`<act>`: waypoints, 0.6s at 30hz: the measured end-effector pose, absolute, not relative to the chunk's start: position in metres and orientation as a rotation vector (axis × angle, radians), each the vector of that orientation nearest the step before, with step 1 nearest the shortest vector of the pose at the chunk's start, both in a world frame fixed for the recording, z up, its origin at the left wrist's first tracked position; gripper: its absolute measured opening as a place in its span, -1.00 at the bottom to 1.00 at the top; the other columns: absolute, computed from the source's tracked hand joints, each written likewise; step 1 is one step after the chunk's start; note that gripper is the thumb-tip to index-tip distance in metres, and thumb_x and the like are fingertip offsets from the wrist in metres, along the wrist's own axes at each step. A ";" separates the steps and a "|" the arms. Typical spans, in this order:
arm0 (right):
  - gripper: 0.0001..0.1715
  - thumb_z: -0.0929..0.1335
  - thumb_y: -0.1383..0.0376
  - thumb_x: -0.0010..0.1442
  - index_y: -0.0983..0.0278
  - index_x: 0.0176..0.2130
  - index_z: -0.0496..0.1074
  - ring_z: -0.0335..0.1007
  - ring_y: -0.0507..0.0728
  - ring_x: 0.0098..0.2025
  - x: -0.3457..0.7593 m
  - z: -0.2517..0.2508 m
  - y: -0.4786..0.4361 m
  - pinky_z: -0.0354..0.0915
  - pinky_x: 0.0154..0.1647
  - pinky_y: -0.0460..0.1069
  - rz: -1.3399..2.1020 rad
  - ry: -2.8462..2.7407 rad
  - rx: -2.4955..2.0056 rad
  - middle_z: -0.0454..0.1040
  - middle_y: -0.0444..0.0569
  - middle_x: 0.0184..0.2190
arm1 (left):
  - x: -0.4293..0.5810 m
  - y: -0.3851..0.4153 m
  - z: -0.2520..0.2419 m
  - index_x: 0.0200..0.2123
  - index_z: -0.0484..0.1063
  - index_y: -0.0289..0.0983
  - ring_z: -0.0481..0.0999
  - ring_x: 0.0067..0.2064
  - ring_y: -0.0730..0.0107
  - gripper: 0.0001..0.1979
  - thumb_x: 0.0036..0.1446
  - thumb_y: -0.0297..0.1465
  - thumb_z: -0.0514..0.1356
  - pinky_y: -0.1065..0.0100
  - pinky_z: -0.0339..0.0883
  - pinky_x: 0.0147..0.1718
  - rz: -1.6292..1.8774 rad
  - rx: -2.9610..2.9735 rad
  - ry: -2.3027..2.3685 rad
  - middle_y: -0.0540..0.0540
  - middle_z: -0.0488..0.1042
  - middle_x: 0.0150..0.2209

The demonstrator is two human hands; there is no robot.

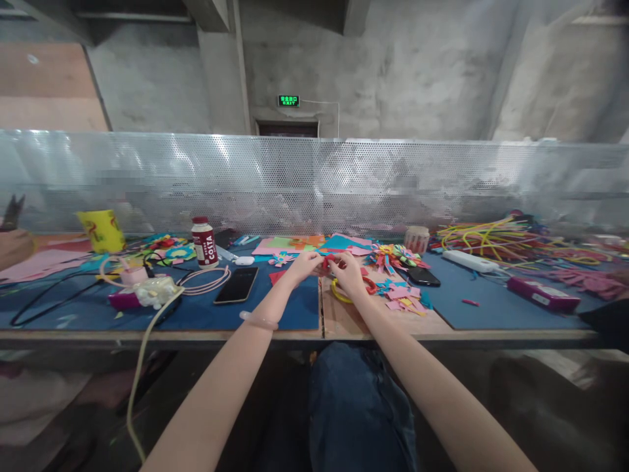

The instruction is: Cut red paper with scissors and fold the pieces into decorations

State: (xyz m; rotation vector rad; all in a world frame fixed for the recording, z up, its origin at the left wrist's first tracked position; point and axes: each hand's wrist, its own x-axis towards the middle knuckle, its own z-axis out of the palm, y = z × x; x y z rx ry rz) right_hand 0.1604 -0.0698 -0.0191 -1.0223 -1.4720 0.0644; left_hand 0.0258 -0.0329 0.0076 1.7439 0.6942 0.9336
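Note:
My left hand (305, 265) and my right hand (348, 270) meet over the middle of the table, fingertips pinched on a small red piece (327, 261). It looks like paper, but fingers cover part of it. Just under my right hand lie a yellow ring (339, 292) and a red ring (369, 286). Left of them, red paper (276, 276) shows beside my left forearm. A pink and blue paper flower (281, 259) rests behind my left hand. To the right are cut paper scraps (403, 296) and a heap of colourful paper flowers (393, 257).
On the left stand a bottle (204, 242), a phone (236, 285), cables and a power strip (142, 292). At right are a black phone (423, 276), a white power strip (470, 261), a purple box (542, 294) and coloured pipe cleaners (491, 239). Another person's hand (14, 248) is far left.

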 end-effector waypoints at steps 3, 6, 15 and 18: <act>-0.84 0.25 0.30 0.00 0.29 -0.43 0.40 0.17 0.02 -0.49 0.160 -0.019 -0.069 0.19 -0.41 -0.07 0.023 -1.502 -1.036 0.25 -0.09 -0.47 | 0.025 -0.034 0.009 -0.50 0.31 -0.32 0.49 -0.43 0.34 -0.88 -0.01 -0.38 0.09 0.21 0.37 -0.29 0.920 1.692 0.713 -0.08 0.48 -0.52; -0.81 0.24 0.29 0.03 0.28 -0.42 0.42 0.18 0.03 -0.48 0.160 -0.020 -0.069 0.21 -0.39 -0.06 -0.017 -1.520 -1.054 0.26 -0.08 -0.47 | 0.025 -0.035 0.009 -0.48 0.32 -0.32 0.50 -0.42 0.34 -0.89 -0.02 -0.38 0.10 0.20 0.36 -0.27 0.914 1.647 0.711 -0.08 0.49 -0.51; -0.70 0.20 0.27 0.09 0.26 -0.26 0.45 0.23 0.07 -0.38 0.157 -0.025 -0.068 0.23 -0.37 -0.05 -0.179 -1.622 -1.108 0.30 0.00 -0.37 | 0.025 -0.034 0.008 -0.48 0.36 -0.35 0.50 -0.40 0.32 -0.88 -0.05 -0.41 0.10 0.23 0.36 -0.26 0.915 1.618 0.674 -0.13 0.50 -0.47; -0.69 0.19 0.30 0.08 0.24 -0.25 0.45 0.23 0.07 -0.37 0.155 -0.026 -0.068 0.23 -0.36 -0.05 -0.218 -1.640 -1.132 0.29 -0.01 -0.37 | 0.025 -0.032 0.008 -0.42 0.38 -0.35 0.50 -0.41 0.34 -0.87 -0.05 -0.40 0.11 0.25 0.36 -0.27 0.937 1.575 0.658 -0.13 0.50 -0.44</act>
